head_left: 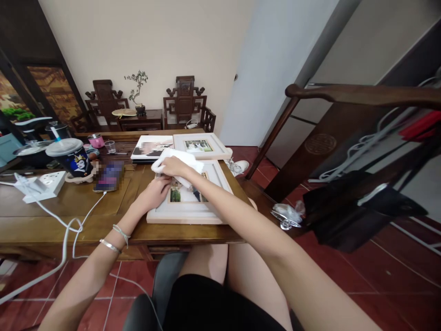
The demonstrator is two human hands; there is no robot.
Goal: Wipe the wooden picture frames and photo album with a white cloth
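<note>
A picture frame [220, 214] with a pale wooden rim and a wide white mount lies flat near the table's front edge. My right hand [175, 166] reaches across to its far left corner and is closed on a white cloth [188, 159], which lies over part of the frame. Just below, my left hand [159, 191] grips the left edge of the same frame, its fingertips partly hidden. The cloth and my right forearm cover much of the photo inside. Behind it lie a second picture frame [210, 152] and a white-edged photo panel [144, 142].
Left on the wooden table [99, 220] are a phone [110, 177] on a charging cable, a lidded drink cup [77, 156], a white power strip [46, 186], a pink cup [96, 139] and a small glass [110, 147]. A wooden chair [320, 142] with hanging bags stands right.
</note>
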